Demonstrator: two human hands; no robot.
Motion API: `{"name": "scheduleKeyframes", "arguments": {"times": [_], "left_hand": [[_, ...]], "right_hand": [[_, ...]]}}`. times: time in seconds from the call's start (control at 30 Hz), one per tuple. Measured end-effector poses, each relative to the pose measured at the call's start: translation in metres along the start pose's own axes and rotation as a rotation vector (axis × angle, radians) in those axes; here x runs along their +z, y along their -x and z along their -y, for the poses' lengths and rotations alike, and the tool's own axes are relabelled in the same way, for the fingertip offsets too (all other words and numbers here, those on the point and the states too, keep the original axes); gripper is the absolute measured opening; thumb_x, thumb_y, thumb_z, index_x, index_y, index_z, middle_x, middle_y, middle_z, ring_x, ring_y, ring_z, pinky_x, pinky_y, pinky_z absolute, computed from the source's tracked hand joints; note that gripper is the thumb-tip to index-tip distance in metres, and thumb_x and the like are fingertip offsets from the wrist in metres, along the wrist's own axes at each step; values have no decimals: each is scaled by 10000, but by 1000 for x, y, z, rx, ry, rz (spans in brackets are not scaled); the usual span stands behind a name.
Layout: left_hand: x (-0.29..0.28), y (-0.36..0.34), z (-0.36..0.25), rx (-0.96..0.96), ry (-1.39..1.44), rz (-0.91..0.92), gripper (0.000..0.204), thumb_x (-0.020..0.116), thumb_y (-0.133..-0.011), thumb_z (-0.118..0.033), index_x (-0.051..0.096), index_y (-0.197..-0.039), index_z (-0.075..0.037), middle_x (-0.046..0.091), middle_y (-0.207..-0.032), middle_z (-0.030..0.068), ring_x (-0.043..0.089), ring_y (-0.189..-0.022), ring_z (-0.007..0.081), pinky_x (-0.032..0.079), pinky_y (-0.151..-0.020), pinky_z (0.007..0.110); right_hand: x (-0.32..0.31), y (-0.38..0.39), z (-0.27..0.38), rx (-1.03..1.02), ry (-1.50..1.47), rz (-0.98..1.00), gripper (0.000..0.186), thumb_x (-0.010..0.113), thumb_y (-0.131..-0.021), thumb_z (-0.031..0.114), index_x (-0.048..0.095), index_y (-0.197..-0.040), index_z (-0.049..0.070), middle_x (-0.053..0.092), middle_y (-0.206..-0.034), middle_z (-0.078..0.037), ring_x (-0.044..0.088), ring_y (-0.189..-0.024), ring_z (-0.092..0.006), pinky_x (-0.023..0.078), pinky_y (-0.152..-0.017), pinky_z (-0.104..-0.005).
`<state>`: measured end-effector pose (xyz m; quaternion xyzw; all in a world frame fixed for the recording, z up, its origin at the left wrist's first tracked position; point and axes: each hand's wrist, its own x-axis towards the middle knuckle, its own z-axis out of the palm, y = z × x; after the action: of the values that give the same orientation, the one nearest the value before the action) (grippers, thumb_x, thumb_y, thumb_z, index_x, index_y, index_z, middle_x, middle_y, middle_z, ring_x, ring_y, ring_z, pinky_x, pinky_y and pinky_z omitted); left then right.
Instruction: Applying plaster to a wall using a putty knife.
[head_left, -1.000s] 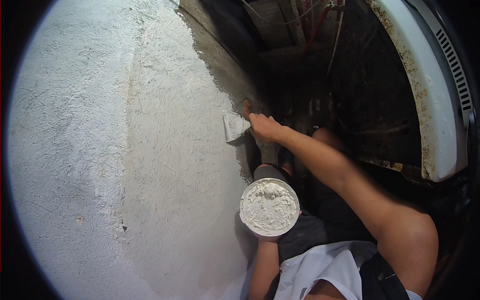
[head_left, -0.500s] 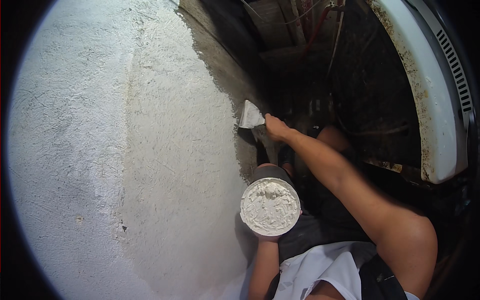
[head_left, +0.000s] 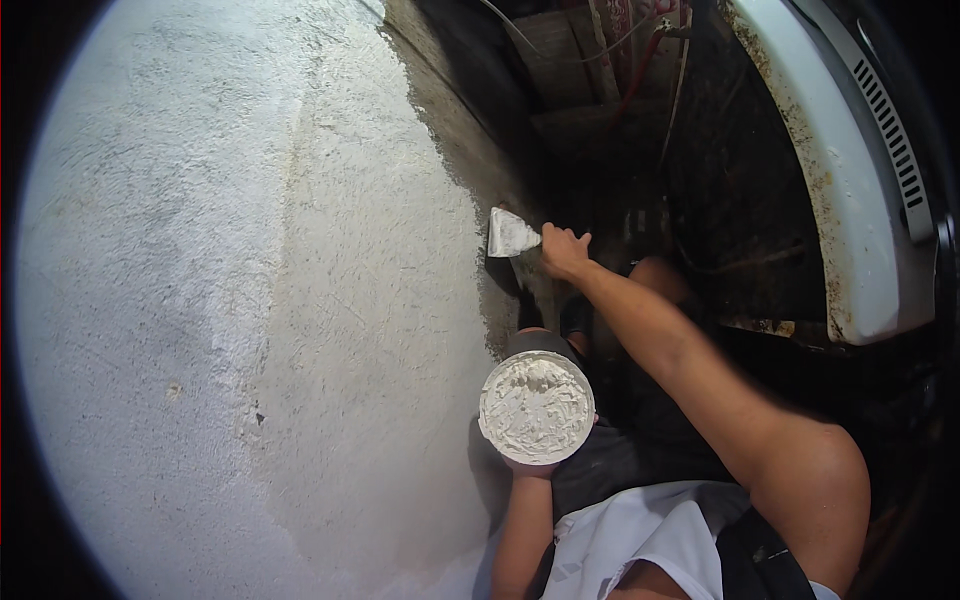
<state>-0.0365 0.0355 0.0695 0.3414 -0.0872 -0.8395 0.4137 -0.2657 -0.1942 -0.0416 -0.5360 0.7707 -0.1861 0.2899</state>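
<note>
My right hand (head_left: 566, 250) is closed round the handle of a putty knife (head_left: 511, 234). Its wide blade is smeared with white paste and lies at the ragged edge of the white coating on the wall (head_left: 370, 300); whether it touches cannot be made out. Below it, my left hand (head_left: 530, 468) holds a round tub of white paste (head_left: 537, 408) from underneath, close to my lap. Most of the left fingers are hidden by the tub. The paste has a rough, scooped surface with a hollow near the far side.
Bare grey wall (head_left: 455, 130) runs along the coating's right edge. On the right stands a white, rust-spotted appliance-like body (head_left: 870, 200) with a slotted vent. Boards and a red pipe (head_left: 640, 75) are at the far end, with a thin cable hanging there. My knee (head_left: 532, 340) is beside the wall.
The putty knife has turned a little in my right hand and shifted slightly down and right, with a finger now lifted off the handle. The view has shifted slightly; the tub is still held.
</note>
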Motion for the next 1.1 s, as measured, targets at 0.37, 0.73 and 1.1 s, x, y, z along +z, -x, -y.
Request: {"name": "scheduleKeyframes", "arguments": {"times": [0.37, 0.73, 1.1], "left_hand": [[-4, 6, 8, -41, 485, 265, 822, 283, -978, -757, 308, -1617, -241, 258, -1691, 90, 225, -1534, 458, 168, -1104, 854], [-9, 0, 4, 72, 346, 197, 752, 234, -1035, -668, 412, -1568, -168, 385, -1633, 98, 372, -1487, 369, 301, -1212, 596], [46, 14, 7, 140, 478, 304, 857, 345, -969, -770, 411, -1567, -160, 408, -1609, 117, 411, -1457, 377, 340, -1190, 594]], "right_hand": [[-85, 50, -17, -3, -1145, 444, 255, 470, -854, 119, 614, -1050, 43, 613, -749, -105, 570, -529, -193, 456, -450, -329], [-127, 232, -41, -102, -1149, 329, 288, 453, -874, 43, 621, -1092, -41, 578, -697, -88, 532, -474, -171, 441, -447, -301], [-169, 347, -35, -173, -709, -24, 319, 492, -981, 0, 483, -1298, -25, 654, -816, -88, 563, -588, -112, 469, -540, -252]]}}
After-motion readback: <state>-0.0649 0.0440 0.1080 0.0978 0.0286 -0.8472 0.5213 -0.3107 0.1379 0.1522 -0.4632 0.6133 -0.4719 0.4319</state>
